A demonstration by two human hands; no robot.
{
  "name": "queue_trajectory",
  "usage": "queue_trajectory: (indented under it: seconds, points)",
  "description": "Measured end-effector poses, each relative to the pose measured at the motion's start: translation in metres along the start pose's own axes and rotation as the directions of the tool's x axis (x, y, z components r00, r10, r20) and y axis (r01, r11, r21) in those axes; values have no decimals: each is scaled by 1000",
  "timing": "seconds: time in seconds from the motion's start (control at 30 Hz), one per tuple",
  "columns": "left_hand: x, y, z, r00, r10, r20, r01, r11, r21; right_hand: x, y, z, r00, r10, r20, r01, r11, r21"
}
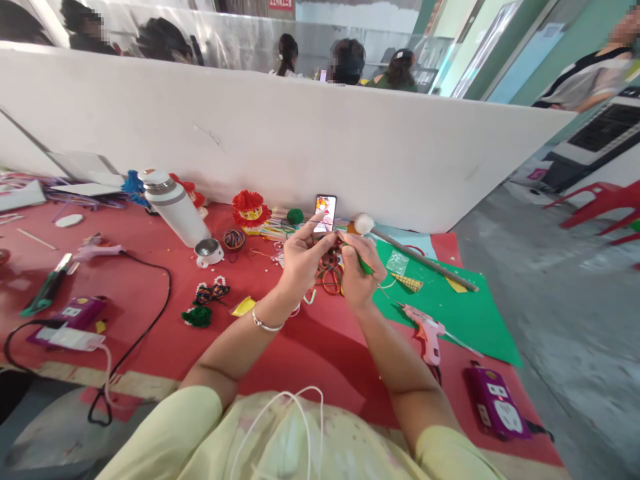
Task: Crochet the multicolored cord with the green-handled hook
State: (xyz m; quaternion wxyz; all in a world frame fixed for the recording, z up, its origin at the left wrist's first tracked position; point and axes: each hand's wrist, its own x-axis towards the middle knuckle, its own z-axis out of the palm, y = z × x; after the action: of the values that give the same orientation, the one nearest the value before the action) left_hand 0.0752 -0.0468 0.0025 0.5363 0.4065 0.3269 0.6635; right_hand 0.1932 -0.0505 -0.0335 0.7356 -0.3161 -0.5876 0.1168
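My left hand (pixel 303 259) is raised above the middle of the table, thumb and fingers pinching a small dark piece of yarn work (pixel 336 235). A thin dark strand runs over its fingers. Close beside it, my right hand (pixel 361 267) is closed around a green-handled crochet hook (pixel 366 268), its tip meeting the yarn between the two hands. The exact stitch is too small to make out. Just behind the hands a phone (pixel 325 212) leans against the white board, its screen lit with a colourful picture. Scissors with red handles (pixel 331 280) lie below the fingers.
A white bottle (pixel 175 207) and its cup (pixel 209 252) stand to the left. A pink glue gun (pixel 424 331) rests by the green sheet (pixel 470 313); a purple power strip (pixel 496 401) sits front right. A white board (pixel 280 133) closes the back.
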Motion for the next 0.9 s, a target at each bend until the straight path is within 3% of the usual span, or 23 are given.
queue_trajectory:
  seconds: [0.1, 0.2, 0.27, 0.37, 0.53, 0.9]
  points:
    - [2, 0, 3, 986, -166, 14, 166, 976, -141, 2, 10, -1, 992, 126, -10, -124, 986, 110]
    - [8, 8, -10, 966, -245, 81, 255, 956, -144, 10, 25, -9, 965, 244, 101, -261, 938, 228]
    - [13, 15, -21, 941, -312, 134, 327, 939, -108, 16, 31, -16, 953, 235, 189, -280, 925, 257]
    - [18, 25, -34, 908, -383, 173, 396, 917, -47, 24, 34, -24, 951, 143, 274, -215, 943, 254]
    - [18, 32, -45, 910, -361, 205, 367, 930, 9, 33, 27, -31, 948, 38, 315, -117, 965, 234]
    - [24, 41, -53, 894, -359, 267, 332, 932, 141, 48, 13, -40, 859, -167, 484, 60, 972, 229]
